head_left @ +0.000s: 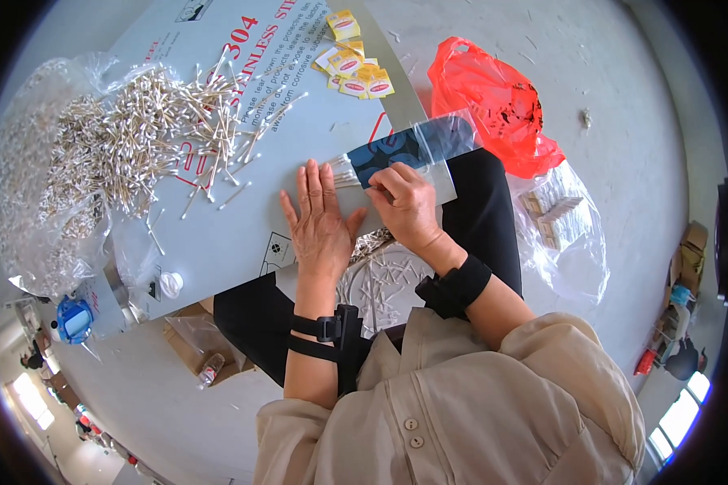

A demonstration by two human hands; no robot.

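Blue flat plastic bag (390,152): pinching its edge with right hand (407,205), resting wide-fingered left hand (322,222) by white cotton-tipped sticks (345,172) beside it.

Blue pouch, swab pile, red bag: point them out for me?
Blue pouch (387,153), head view: middle of its dark face.
Swab pile (121,149), head view: heap's middle.
Red bag (487,105), head view: crumpled side.

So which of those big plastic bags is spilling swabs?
The far-left clear bag: swabs spread from it across the table. The red bag and other clear bag lie at right.
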